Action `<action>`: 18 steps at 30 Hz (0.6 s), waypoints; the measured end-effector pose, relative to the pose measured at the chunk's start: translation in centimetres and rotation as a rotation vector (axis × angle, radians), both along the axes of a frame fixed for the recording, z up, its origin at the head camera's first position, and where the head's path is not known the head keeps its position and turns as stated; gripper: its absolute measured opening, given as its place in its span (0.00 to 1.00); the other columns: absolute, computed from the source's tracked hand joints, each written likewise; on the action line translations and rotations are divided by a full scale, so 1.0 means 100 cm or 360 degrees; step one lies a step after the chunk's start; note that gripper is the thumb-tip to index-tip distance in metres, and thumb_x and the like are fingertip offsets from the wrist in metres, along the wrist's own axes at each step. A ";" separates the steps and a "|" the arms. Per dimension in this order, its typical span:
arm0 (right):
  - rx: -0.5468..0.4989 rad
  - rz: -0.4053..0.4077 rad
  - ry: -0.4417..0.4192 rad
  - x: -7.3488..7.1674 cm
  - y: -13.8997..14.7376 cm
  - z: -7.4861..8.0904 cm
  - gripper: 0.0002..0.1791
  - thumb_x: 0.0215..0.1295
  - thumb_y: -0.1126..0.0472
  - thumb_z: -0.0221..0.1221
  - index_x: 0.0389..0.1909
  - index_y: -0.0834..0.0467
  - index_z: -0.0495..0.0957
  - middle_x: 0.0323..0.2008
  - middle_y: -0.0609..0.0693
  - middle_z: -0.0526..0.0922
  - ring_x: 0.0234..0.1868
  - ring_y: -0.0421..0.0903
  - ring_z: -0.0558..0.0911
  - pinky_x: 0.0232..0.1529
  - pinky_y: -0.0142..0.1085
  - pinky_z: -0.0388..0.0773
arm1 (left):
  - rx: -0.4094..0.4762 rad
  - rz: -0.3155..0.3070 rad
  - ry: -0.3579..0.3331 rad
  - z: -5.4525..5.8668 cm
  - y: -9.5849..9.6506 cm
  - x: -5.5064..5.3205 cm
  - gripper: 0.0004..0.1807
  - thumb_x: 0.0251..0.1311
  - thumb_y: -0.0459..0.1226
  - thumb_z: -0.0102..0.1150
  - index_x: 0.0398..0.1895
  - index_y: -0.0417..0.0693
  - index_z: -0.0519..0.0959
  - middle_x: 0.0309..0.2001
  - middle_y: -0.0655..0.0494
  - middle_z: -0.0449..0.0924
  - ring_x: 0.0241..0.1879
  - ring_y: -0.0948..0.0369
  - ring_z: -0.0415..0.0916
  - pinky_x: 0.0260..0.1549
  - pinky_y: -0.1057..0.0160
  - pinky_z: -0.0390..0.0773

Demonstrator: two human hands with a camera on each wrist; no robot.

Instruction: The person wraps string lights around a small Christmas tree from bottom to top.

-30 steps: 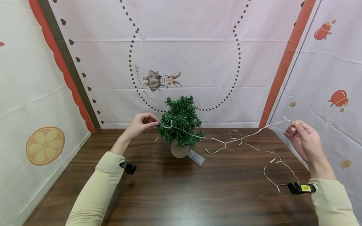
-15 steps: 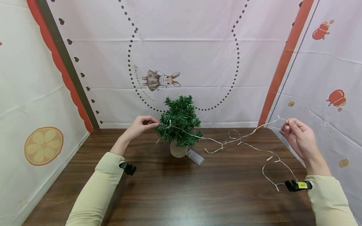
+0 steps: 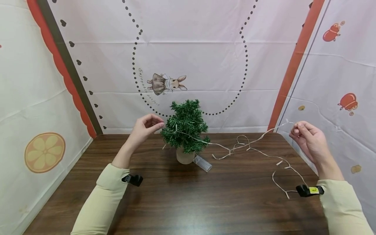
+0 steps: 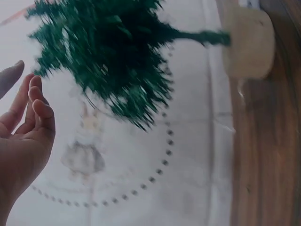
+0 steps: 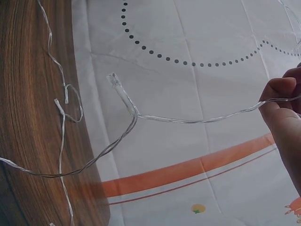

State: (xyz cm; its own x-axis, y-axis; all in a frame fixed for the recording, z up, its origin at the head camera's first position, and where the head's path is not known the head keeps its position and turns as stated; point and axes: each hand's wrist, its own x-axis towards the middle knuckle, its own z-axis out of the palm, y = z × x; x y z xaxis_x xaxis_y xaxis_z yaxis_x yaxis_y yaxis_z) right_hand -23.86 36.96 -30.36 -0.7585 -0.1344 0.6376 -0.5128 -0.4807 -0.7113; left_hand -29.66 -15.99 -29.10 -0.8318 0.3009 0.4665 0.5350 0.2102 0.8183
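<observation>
A small green artificial Christmas tree (image 3: 188, 124) stands upright in a pale round pot at the back middle. A string of fairy lights (image 3: 217, 144) runs across the tree's front and out to the right. Its wire (image 5: 202, 121) is pinched between the thumb and fingers of my right hand (image 3: 309, 138), raised at the right. My left hand (image 3: 145, 129) is just left of the tree. In the left wrist view, a gap shows between its thumb (image 4: 11, 77) and fingers, with nothing seen held.
A clear battery box (image 3: 202, 163) lies beside the pot on the brown wooden table (image 3: 182, 199). Loose loops of the light string (image 3: 296, 171) spread over the table's right side. Printed cloth walls (image 3: 205, 65) stand at the back and both sides.
My left hand has risen slightly and its thumb and fingers have parted from the wire at the tree's left edge. My right hand has shifted a little left, still holding the wire.
</observation>
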 end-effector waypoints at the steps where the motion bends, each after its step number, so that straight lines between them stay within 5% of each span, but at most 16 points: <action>1: -0.0002 -0.0021 -0.0005 0.000 0.000 0.000 0.15 0.73 0.74 0.38 0.37 0.70 0.74 0.29 0.54 0.76 0.32 0.44 0.74 0.40 0.31 0.77 | -0.0001 -0.0004 0.0024 0.003 0.004 0.004 0.13 0.61 0.34 0.60 0.44 0.33 0.77 0.36 0.55 0.80 0.29 0.66 0.74 0.27 0.70 0.74; 6: 0.0037 -0.0109 -0.0028 0.001 -0.002 0.003 0.14 0.72 0.73 0.40 0.36 0.69 0.75 0.28 0.53 0.76 0.31 0.43 0.74 0.39 0.30 0.77 | -0.0065 -0.0078 0.0106 0.017 0.024 0.024 0.08 0.61 0.34 0.61 0.40 0.37 0.81 0.33 0.43 0.80 0.24 0.62 0.73 0.22 0.68 0.74; 13: 0.0112 -0.0148 -0.0037 0.000 -0.004 0.005 0.13 0.72 0.72 0.42 0.36 0.67 0.76 0.28 0.52 0.76 0.32 0.42 0.75 0.39 0.29 0.78 | -0.0090 -0.0302 0.0200 0.010 0.057 0.014 0.08 0.60 0.37 0.62 0.39 0.44 0.83 0.33 0.40 0.83 0.24 0.45 0.75 0.24 0.54 0.79; 18: 0.0144 -0.0148 -0.0033 -0.001 -0.007 0.005 0.12 0.72 0.72 0.43 0.35 0.66 0.76 0.29 0.51 0.77 0.33 0.41 0.76 0.40 0.28 0.78 | -0.0097 -0.0349 0.0221 0.015 0.084 0.022 0.09 0.60 0.41 0.62 0.39 0.46 0.84 0.33 0.43 0.84 0.25 0.50 0.80 0.28 0.51 0.82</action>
